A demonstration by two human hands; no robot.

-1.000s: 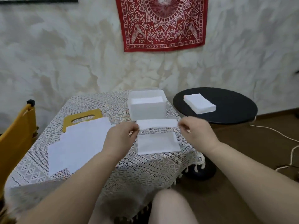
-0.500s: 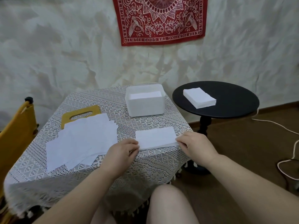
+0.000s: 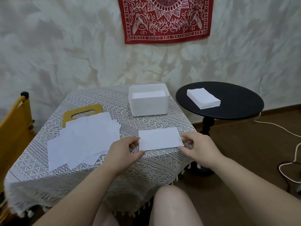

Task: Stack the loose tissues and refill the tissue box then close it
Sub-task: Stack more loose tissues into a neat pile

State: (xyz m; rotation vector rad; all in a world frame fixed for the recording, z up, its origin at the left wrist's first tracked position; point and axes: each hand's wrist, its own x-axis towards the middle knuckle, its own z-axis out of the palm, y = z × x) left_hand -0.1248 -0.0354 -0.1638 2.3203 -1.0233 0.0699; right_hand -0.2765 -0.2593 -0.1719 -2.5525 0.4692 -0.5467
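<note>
Tissue, folded into a flat white rectangle, lies on the lace cloth near the front edge of the surface, and I have both hands on it. My left hand pinches its left end, thumb under the near corner and fingers curled at the edge. My right hand pinches the right end the same way, fingertips on the near right corner. So each grip is narrow and closed on the tissue, which rests flat between them.

Behind it, further back on the surface, stands the white tissue box, open at the top, with a layer of white tissues visible inside. The box stands well apart from the folded tissue.

To the left lies a spread of loose tissues, overlapping one another untidily. They partly cover a yellow lid with a slot cut through it, which lies flat at the back left; only its far part shows.

To the right of the surface stands a round black side table, and on it sits a neat stack of tissues, edges squared.

A yellow chair shows at the left edge. A red printed cloth hangs on the pale wall behind. White cord trails over the brown floor at the right. My bare knee shows at the bottom.
</note>
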